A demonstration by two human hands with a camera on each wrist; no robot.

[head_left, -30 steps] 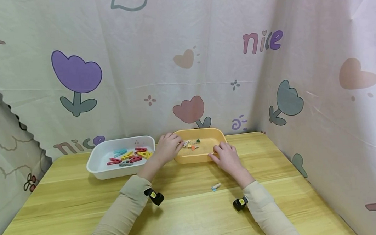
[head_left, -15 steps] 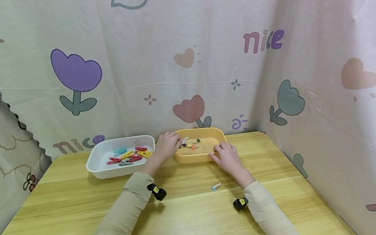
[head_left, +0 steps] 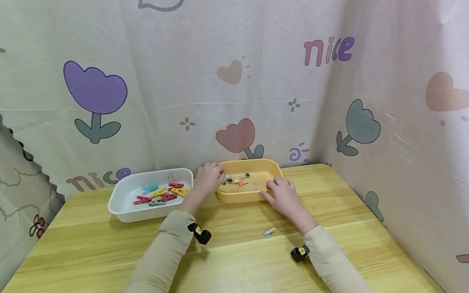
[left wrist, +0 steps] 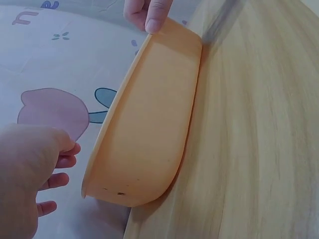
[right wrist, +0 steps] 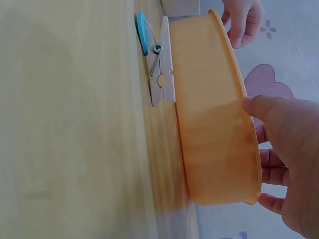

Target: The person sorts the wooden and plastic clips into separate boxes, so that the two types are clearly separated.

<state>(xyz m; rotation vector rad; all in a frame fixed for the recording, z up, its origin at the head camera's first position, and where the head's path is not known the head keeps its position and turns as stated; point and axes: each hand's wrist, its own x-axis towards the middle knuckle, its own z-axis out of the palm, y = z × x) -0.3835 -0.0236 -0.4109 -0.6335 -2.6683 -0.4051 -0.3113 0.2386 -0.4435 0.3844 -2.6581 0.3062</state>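
Observation:
My right hand (head_left: 282,197) holds the front rim of a yellow-orange plastic tray (head_left: 241,197), thumb outside and fingers over the edge. Above that tray's left end is my left hand (head_left: 209,181), fingers loosely bent; the left wrist view shows nothing between them. Several small wooden clothespins (head_left: 236,180) with coloured decorations lie inside the tray on its left side, some of them hidden by the left hand. On the table in front of the tray lies one more wooden clothespin (right wrist: 162,74), with a blue decoration on it.
Left of the yellow-orange tray stands a white tray (head_left: 120,212) with several red, yellow, blue and grey plastic clothespins (head_left: 167,197). Both trays sit at the back of the wooden table (head_left: 233,266), close to a printed curtain (head_left: 167,88).
My left hand has drawn back slightly left and up from the clothespins, uncovering more of them. My right hand stays on the tray's rim, and the trays have not visibly moved.

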